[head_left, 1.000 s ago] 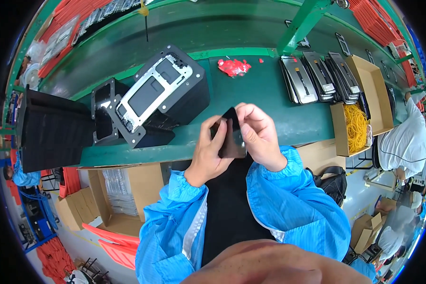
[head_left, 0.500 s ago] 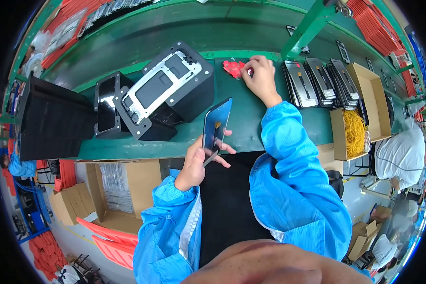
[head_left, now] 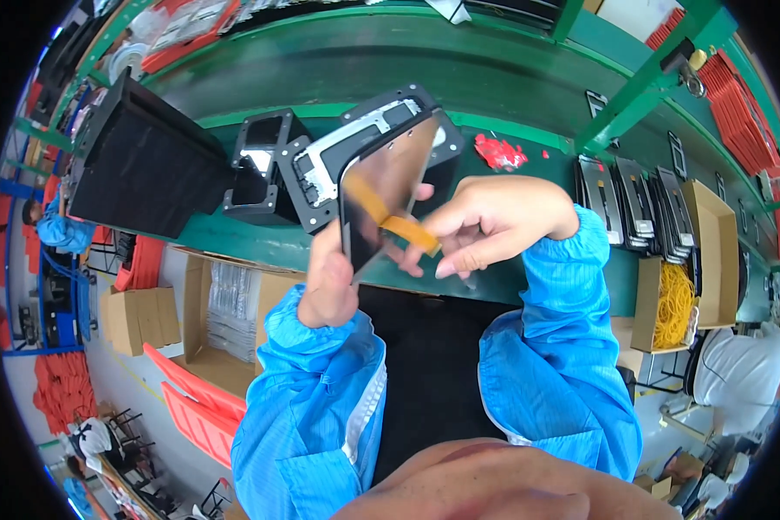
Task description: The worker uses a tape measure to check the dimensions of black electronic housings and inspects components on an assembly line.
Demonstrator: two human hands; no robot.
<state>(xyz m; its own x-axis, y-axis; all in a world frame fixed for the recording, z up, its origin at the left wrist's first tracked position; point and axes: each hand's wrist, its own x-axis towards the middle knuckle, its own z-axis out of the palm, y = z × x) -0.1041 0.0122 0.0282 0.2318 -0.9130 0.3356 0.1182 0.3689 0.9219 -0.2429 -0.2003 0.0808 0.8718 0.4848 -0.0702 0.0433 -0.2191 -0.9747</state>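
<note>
My left hand (head_left: 329, 282) is closed around the edges of a dark, glossy phone screen (head_left: 399, 169), held tilted above the bench's front edge. From its face an orange flex cable (head_left: 407, 232) sticks out to the right. At the free end of this cable is my right hand (head_left: 494, 225), its fingers bent around it; the exact grip is partly hidden. Crumpled red film pieces (head_left: 500, 153) lie on the green bench beyond my right hand. Behind the screen stands a black fixture (head_left: 299, 195) with a silver phone frame (head_left: 321, 173) on top, partly covered by the screen.
Black blocks (head_left: 139, 169) stand on the left of the green bench (head_left: 260, 243). To the right are stacks of phone screens (head_left: 637, 204) and a cardboard box (head_left: 667, 303) of yellow bands. A green post (head_left: 633, 95) rises behind. Below left sits an open carton (head_left: 199, 321).
My right hand has come back from the red film pieces to the phone screen. My left hand has raised the screen, and its orange cable now stands out from the face.
</note>
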